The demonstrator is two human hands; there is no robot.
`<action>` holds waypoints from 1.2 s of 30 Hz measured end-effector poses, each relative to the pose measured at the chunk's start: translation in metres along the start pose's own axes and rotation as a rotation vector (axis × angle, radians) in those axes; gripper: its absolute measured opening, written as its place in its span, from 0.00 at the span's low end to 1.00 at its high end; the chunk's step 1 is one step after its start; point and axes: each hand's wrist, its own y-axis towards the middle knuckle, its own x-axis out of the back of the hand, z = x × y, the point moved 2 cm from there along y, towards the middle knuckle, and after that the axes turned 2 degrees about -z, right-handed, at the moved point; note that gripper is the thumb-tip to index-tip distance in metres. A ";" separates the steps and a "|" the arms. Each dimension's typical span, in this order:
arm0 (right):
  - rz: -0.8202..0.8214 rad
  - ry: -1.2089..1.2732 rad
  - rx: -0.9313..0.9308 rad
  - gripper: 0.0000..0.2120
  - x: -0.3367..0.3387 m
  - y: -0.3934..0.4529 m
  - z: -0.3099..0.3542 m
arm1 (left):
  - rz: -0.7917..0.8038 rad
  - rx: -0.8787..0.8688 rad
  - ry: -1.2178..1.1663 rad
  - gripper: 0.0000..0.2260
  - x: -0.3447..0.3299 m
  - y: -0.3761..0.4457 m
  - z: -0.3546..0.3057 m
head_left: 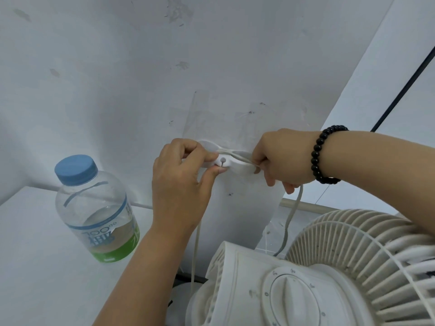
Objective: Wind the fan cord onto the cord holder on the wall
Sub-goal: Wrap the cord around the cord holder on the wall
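Scuffed white wall (117, 67) meets a white ledge (35, 255) in cool light.

Illumination is even, diffuse and moderately bright, with a cool bluish cast over the scuffed white painted wall (141, 67). No direct light source is in view. Soft shadows lie under both hands on the wall and beside the clear plastic bottle with the blue cap (94, 208). No hard glare is present; faint highlights mark the bottle shoulder. Wide-angle distortion bends straight edges near the frame borders. Detail is slightly soft overall, with compression smoothing on the cream plastic fan grille (353, 243).
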 end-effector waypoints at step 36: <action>0.154 0.732 -0.084 0.15 -0.022 0.019 -0.002 | 0.229 0.035 0.235 0.21 -0.021 -0.027 -0.020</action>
